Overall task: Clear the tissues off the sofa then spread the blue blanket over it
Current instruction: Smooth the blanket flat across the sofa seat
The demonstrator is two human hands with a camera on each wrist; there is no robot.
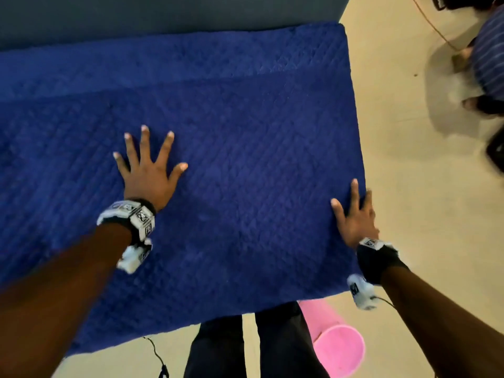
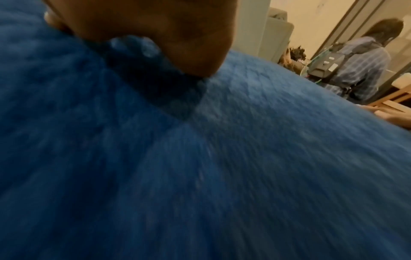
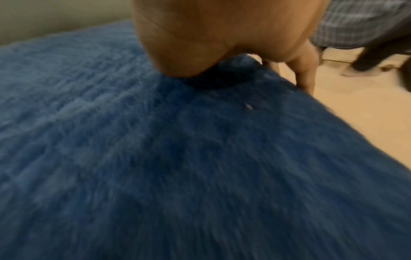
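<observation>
Your head view is evenly, warmly lit, with wide-angle bowing at the edges. Both wrist views are dim, their lower halves smeared by motion blur.

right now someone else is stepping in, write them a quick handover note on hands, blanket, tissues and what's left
Left hand: open, fingers spread, palm pressing flat on the blue blanket.
Right hand: open, flat at the blanket's right edge, some fingers over the side.
Blanket: spread across the sofa seat, front edge hanging toward the floor; grey sofa back uncovered.
Tissues: none in view on the sofa.
Pink bin: on the floor by the person's legs.
Left: smooth out and check the unseen left end.
</observation>
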